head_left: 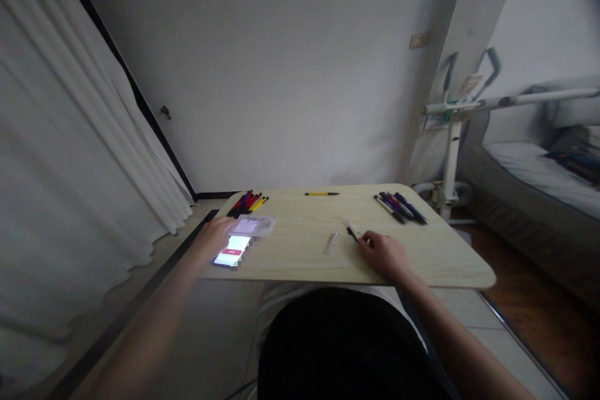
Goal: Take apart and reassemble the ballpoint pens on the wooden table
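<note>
My left hand (214,239) is at the left edge of the small table, beside a lit phone (229,257) and a clear plastic sleeve (262,226). Its fingers are slightly blurred, and I cannot tell how they are bent. A group of red, blue and yellow pens (248,202) lies just beyond that hand. My right hand (385,255) rests on the tabletop with its fingers closed on the near end of a black-and-white pen (354,235). Left of it lies a small clear plastic piece (334,239).
One yellow pen (321,194) lies alone near the far edge of the wooden tabletop (290,256). Several dark and white pens (400,207) are grouped at the far right. A wall is behind the table, a white curtain (70,137) left, and exercise equipment (452,150) right.
</note>
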The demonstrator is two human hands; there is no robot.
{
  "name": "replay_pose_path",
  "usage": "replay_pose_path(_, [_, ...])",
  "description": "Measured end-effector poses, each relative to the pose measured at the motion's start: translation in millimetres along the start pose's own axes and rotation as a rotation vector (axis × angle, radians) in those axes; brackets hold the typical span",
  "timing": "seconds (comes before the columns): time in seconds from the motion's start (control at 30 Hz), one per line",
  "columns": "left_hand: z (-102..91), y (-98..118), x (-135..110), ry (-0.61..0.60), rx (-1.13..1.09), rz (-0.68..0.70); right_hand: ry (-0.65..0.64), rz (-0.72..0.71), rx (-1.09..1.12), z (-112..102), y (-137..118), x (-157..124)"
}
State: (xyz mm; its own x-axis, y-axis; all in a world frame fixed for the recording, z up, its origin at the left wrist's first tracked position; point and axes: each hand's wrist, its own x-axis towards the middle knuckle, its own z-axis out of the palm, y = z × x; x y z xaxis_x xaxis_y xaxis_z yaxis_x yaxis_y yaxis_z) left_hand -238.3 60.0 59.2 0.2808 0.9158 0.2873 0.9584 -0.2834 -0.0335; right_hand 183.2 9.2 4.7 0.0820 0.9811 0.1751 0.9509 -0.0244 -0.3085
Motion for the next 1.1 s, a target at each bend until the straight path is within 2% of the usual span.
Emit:
replay_pose_path(0.13, [-9.7, 20, 16, 0.143, -0.013, 0.023, 0.010, 0.007, -0.010, -3, -3, -2])
replay_pose_path(0.2, [-8.3, 28, 23, 0.121, -0.011, 0.043, 0.007, 0.009, -0.005, -3, -3, -2])
replay_pose_path(0.27, [-3.0, 31, 25, 0.044, 0.011, 0.049, 0.003, 0.004, 0.009, -3, -3, -2])
replay_pose_path(0.33, [4.0, 30, 22, -0.029, 0.038, 0.033, 0.009, -0.002, 0.016, -1, -2, -2])
replay_pose_path(0.43, [11.4, 23, 13, -0.058, 0.043, 0.033, 0.028, -0.015, 0.014, 1, 0, -1])
replay_pose_path(0.63, [9.2, 17, -1, -0.108, 0.007, -0.009, 0.023, -0.010, 0.015, 3, 2, 1])
replay_pose_path(0.9, [6.3, 12, -10, -0.083, 0.018, 0.064, 0.003, -0.001, 0.021, 0, 0, 0])
replay_pose_path(1.1, [-1.6, 11, -17, -0.056, -0.013, 0.024, 0.021, -0.015, 0.003, 2, 1, -1])
